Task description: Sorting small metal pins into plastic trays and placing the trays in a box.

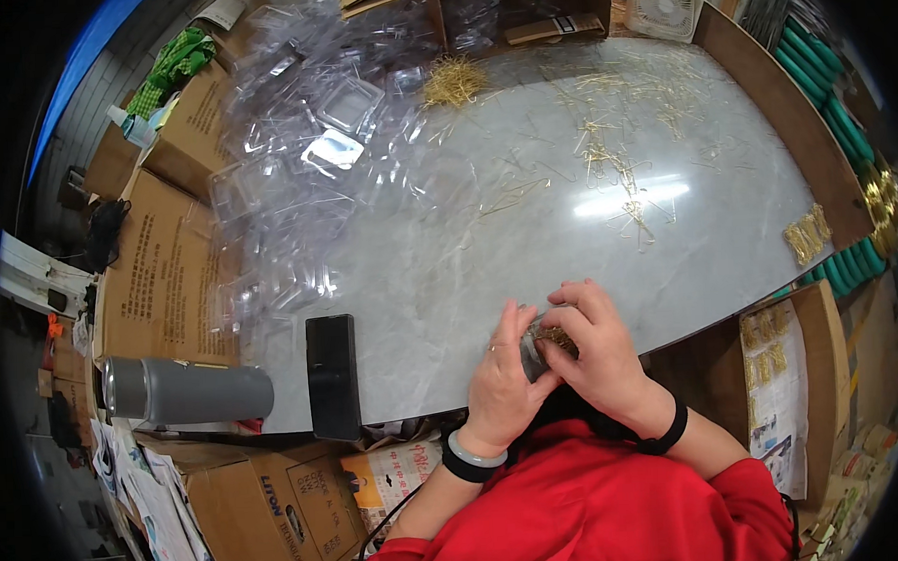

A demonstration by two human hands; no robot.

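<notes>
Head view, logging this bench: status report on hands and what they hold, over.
Left hand and right hand both closed around a small clear pack of gold pins. Held at marble table edge. Black phone lies left, clear of hands.

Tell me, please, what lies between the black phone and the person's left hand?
Only bare grey marble tabletop lies between the black phone and the left hand, as the head view shows.

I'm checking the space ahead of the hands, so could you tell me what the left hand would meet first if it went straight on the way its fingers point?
Probably the small clear packet of gold pieces that the left hand already touches, with the right hand just behind it.
</notes>
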